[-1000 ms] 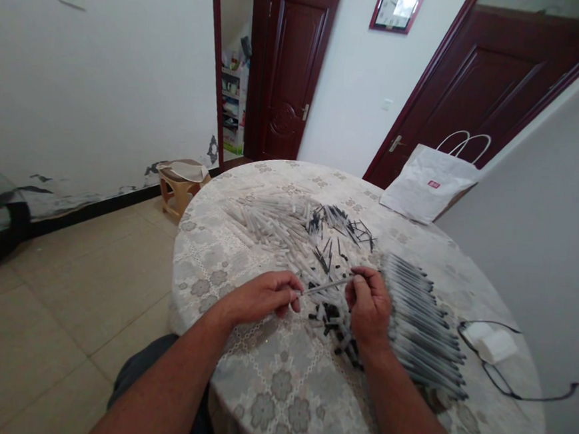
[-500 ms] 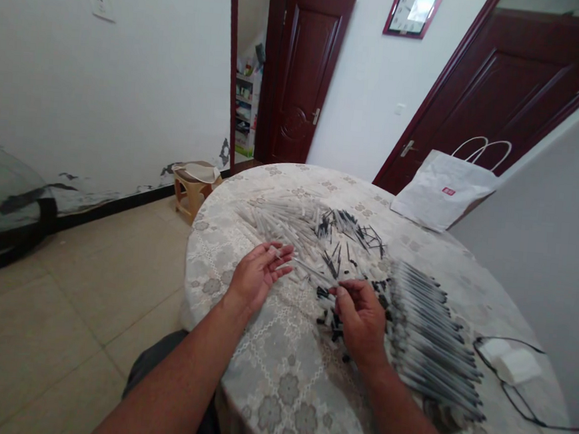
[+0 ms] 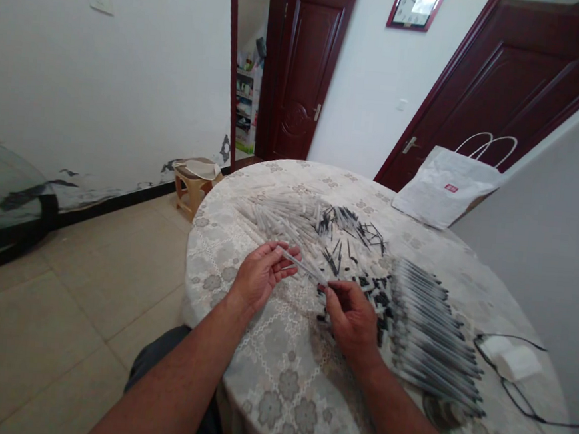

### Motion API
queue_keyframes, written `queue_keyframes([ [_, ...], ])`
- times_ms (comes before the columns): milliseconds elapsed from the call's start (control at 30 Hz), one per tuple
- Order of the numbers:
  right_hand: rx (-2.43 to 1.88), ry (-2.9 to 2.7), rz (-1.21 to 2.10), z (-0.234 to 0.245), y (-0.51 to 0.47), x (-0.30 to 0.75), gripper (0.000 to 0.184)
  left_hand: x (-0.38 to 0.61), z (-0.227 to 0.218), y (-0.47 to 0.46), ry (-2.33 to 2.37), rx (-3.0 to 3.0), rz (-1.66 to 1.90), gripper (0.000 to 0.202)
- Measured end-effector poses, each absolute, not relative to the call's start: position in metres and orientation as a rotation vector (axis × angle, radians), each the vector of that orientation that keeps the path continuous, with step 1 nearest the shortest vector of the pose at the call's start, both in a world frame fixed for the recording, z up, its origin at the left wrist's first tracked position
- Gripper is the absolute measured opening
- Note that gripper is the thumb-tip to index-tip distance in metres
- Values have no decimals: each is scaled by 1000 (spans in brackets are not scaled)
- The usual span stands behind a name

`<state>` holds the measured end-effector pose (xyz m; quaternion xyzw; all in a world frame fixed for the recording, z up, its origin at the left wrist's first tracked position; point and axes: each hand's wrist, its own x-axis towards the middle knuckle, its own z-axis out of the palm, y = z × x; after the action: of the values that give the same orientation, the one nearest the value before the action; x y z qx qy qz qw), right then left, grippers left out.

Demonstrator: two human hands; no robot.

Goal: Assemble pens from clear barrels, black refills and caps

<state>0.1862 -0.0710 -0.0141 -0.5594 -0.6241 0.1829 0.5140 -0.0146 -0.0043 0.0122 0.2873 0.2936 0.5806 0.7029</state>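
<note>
Forearms [image 3: 178, 362] stretched over the worktop [image 3: 285, 360], you pinch a pen [image 3: 302, 265] at both ends, left grip [image 3: 260, 278] half palm-up, right grip [image 3: 354, 319] curled knuckles-up, the pen slanting between.

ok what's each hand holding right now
Left hand: holding one end of a thin pale tube, fingers partly open.
Right hand: closed on the tube's other end.

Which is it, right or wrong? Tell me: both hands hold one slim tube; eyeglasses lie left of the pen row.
Wrong side: the head view shows the eyeglasses right of the pen row. Left hand and right hand do hold one slim tube.
</note>
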Motion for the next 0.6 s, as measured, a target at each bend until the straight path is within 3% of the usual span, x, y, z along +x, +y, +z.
queue_keyframes([
  [233,-1262,-1964,38,-11,-68,189,29,-14,10,-3,705,652,1309,25],
  [600,-1221,-1992,36,-5,-72,180,31,-12,12,-2,752,647,1374,26],
])
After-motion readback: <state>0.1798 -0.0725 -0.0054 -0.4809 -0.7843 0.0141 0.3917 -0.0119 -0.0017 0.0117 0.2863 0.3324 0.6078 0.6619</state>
